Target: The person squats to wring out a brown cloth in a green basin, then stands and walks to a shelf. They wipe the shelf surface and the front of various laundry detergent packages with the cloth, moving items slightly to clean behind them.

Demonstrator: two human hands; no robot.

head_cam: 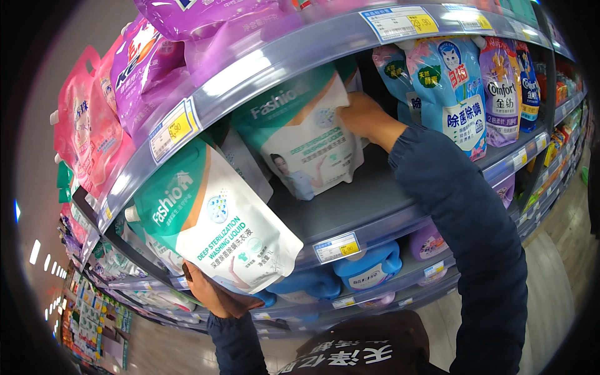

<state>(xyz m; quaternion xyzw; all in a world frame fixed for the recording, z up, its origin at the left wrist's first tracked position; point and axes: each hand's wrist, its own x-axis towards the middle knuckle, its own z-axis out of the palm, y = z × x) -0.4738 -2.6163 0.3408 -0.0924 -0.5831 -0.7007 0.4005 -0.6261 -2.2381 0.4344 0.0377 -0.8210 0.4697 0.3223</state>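
Observation:
My left hand [206, 291] is at the bottom edge of a white and green Fashion washing-liquid pouch [222, 229], which tilts in front of the shelf edge. A dark brown cloth [241, 302] is bunched in that same hand, and the pouch hides some of the fingers. Farther back, my right hand [368, 117] grips the right side of a matching pouch [304, 145] that stands on the shelf. Part of another pouch [241, 159] shows between these two. Behind my right hand's pouch, a further one is mostly hidden.
Blue laundry pouches [447, 89] and Comfort pouches [501, 93] stand to the right on the grey shelf [323, 218]. A shelf lip with price tags [281, 65] runs overhead, carrying purple pouches [150, 70] and pink pouches [89, 126]. Blue bottles [368, 267] sit one level down.

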